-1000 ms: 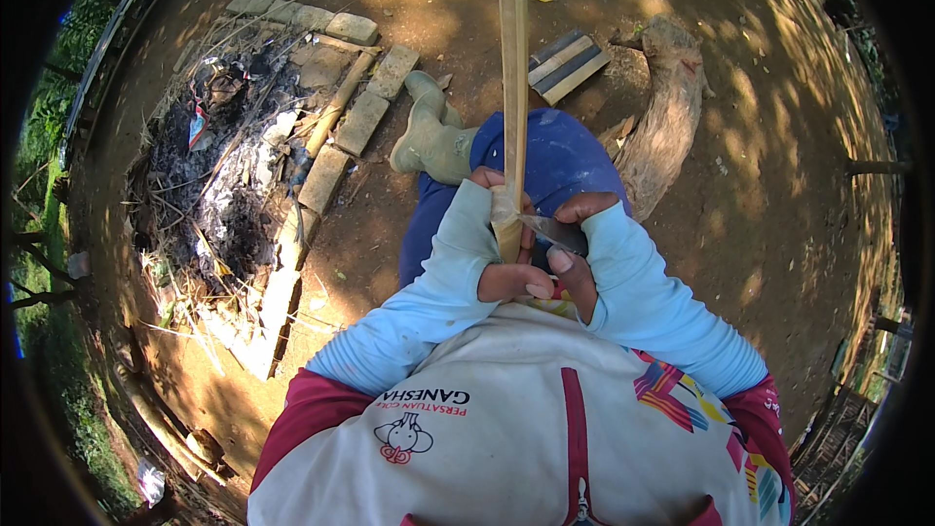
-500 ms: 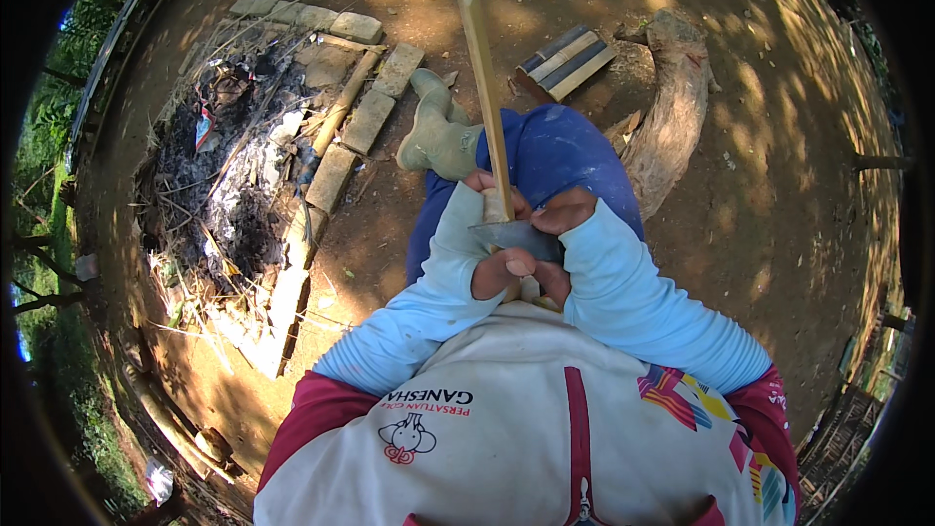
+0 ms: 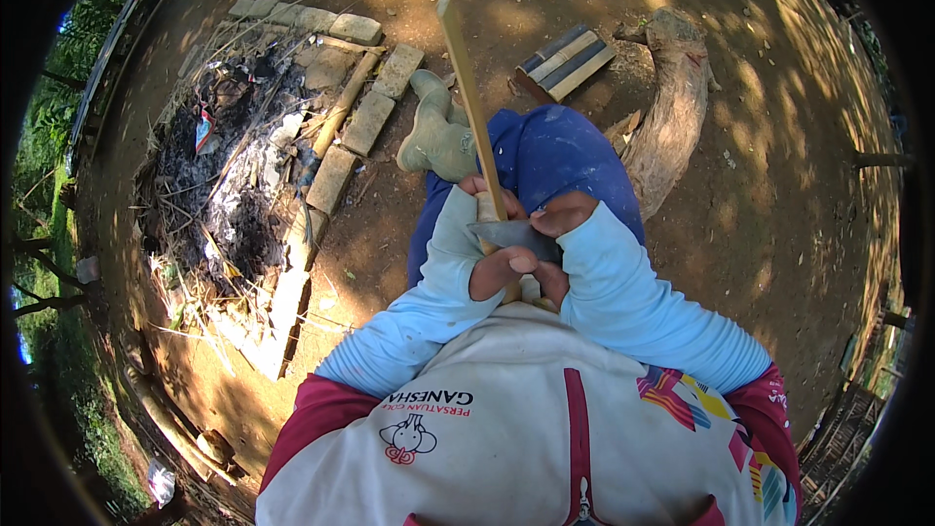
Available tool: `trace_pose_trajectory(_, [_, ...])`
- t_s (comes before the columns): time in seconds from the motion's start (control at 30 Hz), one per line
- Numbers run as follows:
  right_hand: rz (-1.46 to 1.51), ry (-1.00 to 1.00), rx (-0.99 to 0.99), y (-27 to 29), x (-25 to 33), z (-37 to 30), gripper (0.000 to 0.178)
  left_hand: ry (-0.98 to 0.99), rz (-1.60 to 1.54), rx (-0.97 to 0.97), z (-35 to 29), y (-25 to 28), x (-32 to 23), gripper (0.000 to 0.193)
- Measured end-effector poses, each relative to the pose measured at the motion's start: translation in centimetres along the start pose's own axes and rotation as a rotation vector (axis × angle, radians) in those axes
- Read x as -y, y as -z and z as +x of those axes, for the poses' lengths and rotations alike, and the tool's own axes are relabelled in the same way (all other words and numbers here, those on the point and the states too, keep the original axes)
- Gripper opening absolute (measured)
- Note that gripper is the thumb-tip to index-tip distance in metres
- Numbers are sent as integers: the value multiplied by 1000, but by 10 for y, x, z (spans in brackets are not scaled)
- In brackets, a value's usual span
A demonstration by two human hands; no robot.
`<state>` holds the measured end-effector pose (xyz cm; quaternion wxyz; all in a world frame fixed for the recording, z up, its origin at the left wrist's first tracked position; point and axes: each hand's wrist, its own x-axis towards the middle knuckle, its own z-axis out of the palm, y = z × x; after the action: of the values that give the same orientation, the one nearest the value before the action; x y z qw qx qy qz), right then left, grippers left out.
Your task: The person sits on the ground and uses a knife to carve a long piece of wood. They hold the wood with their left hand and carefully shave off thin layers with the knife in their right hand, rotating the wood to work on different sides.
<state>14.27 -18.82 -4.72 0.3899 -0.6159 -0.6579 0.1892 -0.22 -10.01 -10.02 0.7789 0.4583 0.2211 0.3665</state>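
1. Left hand (image 3: 497,274): fingers curled around the lower part of a slender wooden strip (image 3: 467,93); thumb laid just below the blade. Whether the blade is touched by that thumb cannot be told.
2. Right hand (image 3: 563,215): fingers closed on a knife (image 3: 516,236); handle hidden by the grip.
3. Knife: blade seen between the two sets of fingers, pointed left, laid across the strip. Depth of contact can't be read.
4. Strip: tilted, upper end raised ahead of the fingers and a bit left; lower end partly hidden by the hands.
5. Light blue sleeves (image 3: 648,292) drawn over both wrists, bare fingers left showing.
6. Blue trousers (image 3: 575,161) seen just beyond the fingers; rubber boots (image 3: 436,144) ahead-left.
7. Stacked slats (image 3: 568,62), dark and pale, set on the dirt ground (image 3: 769,263) well ahead of the fingers, slightly right.
8. Thick log (image 3: 670,117) placed right of the slats, ahead-right of the fingers.
9. Ash heap (image 3: 234,175) well left of the fingers, edged by bricks (image 3: 368,122) on its near side.
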Motion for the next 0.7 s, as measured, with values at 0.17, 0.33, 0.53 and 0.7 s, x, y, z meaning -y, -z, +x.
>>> trace_pose_trajectory(0.17, [290, -101, -233, -7, 1, -1, 23, 53, -38, 41, 3, -1, -6, 67])
trace_pose_trajectory(0.33, [190, -116, -56, 15, 2, 10, 6, 65, 40, 73, 5, 0, -7, 67])
trace_pose_trajectory(0.53, [-107, 136, 32, 43, 2, 36, 11, -12, 227, 80, 8, -3, -4, 72])
trace_pose_trajectory(0.7, [-253, 175, 112, 53, 7, 47, 18, 21, 232, 126, 9, -8, -9, 72])
